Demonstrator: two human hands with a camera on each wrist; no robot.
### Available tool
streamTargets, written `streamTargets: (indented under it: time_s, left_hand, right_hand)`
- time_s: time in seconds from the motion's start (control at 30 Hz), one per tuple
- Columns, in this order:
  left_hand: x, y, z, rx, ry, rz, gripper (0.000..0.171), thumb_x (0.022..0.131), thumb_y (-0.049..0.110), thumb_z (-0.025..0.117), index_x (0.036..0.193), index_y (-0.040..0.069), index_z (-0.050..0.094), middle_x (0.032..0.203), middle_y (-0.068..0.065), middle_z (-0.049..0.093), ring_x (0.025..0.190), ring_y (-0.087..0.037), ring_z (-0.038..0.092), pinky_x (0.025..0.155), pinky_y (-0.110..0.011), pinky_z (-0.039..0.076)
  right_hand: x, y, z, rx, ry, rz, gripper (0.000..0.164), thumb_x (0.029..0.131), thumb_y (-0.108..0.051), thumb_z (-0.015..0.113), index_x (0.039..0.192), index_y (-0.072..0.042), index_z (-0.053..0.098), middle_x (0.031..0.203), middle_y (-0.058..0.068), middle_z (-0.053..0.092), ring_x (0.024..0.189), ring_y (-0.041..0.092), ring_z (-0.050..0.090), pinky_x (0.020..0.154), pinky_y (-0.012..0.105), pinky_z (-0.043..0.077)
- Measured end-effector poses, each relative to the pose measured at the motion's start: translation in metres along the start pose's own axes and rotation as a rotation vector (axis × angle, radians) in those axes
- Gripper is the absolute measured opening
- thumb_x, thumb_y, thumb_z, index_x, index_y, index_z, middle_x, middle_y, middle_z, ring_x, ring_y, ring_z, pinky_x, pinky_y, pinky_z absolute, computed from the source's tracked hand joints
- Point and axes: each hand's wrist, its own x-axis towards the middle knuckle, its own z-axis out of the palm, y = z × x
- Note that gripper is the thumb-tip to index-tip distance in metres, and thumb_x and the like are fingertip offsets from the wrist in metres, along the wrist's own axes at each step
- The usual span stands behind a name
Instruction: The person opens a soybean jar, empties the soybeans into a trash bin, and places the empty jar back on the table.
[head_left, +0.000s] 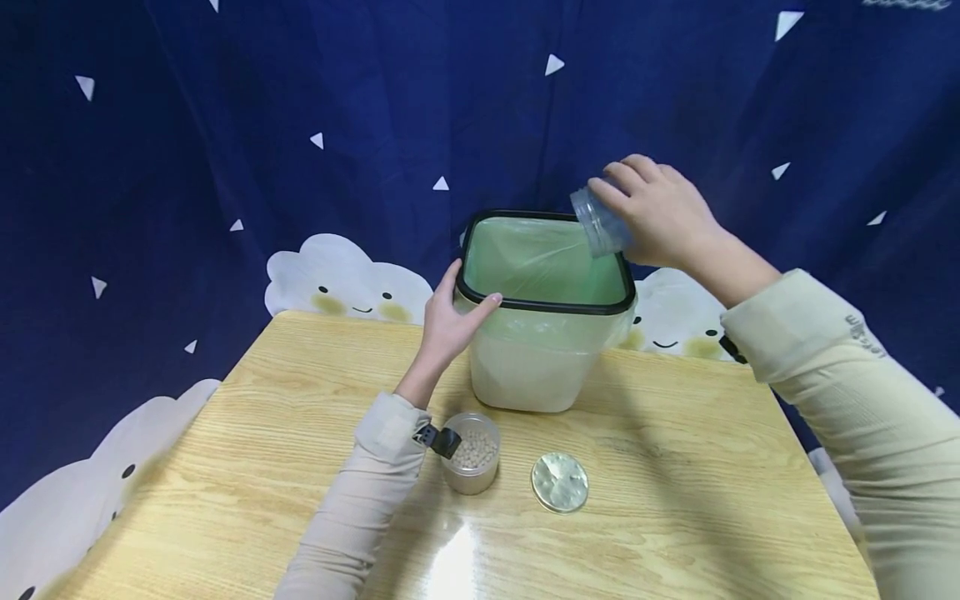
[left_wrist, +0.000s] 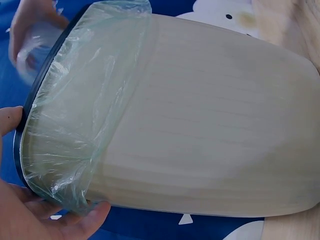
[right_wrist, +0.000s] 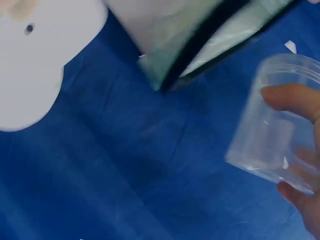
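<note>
My right hand [head_left: 663, 212] holds a clear plastic jar [head_left: 600, 221] tipped on its side, its mouth toward the bin at the right rim. In the right wrist view the see-through jar [right_wrist: 267, 135] shows no contents, with fingers curled round its wall. A pale trash bin [head_left: 528, 367] with a black rim and a green liner bag [head_left: 525, 250] stands at the back of the table. My left hand [head_left: 450, 321] grips its front left corner, thumb over the rim. In the left wrist view, the liner [left_wrist: 90, 100] folds down outside the bin.
A jar of small beige pellets [head_left: 474, 450] stands open on the wooden table [head_left: 322, 400] beside my left wrist. To its right lies a round silvery lid [head_left: 560, 482]. Behind the table hangs a dark blue curtain [head_left: 375, 100] with white triangles and clouds.
</note>
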Motion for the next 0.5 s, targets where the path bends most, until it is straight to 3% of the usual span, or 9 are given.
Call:
streamTargets:
  time_s: [0.23, 0.37, 0.5]
  left_hand:
    - [-0.0005, 0.0011, 0.0009, 0.001, -0.006, -0.008, 0.078, 0.078, 0.032, 0.069, 0.141, 0.006, 0.031, 0.141, -0.013, 0.035, 0.129, -0.023, 0.032, 0.104, -0.035, 0.028]
    - [-0.0007, 0.0017, 0.0006, -0.002, 0.006, -0.006, 0.078, 0.078, 0.031, 0.069, 0.141, 0.006, 0.032, 0.141, -0.014, 0.036, 0.129, -0.023, 0.032, 0.104, -0.035, 0.028]
    - [-0.0004, 0.0013, 0.0007, -0.004, 0.002, -0.002, 0.078, 0.078, 0.030, 0.070, 0.141, 0.005, 0.032, 0.141, -0.014, 0.036, 0.129, -0.023, 0.032, 0.104, -0.034, 0.028]
  right_hand:
    - [-0.0062, 0.0011, 0.0092, 0.024, 0.045, 0.037, 0.082, 0.051, -0.009, 0.082, 0.123, 0.000, 0.046, 0.119, 0.025, 0.046, 0.110, 0.042, 0.039, 0.085, 0.055, 0.039]
    - [-0.0065, 0.0006, 0.0086, 0.036, -0.031, 0.038, 0.082, 0.052, -0.012, 0.083, 0.124, 0.000, 0.045, 0.119, 0.025, 0.046, 0.110, 0.042, 0.039, 0.087, 0.055, 0.038]
    - [-0.0074, 0.0001, 0.0081, 0.046, -0.039, 0.054, 0.083, 0.052, -0.012, 0.083, 0.124, 0.001, 0.045, 0.119, 0.026, 0.046, 0.110, 0.043, 0.039, 0.088, 0.055, 0.038]
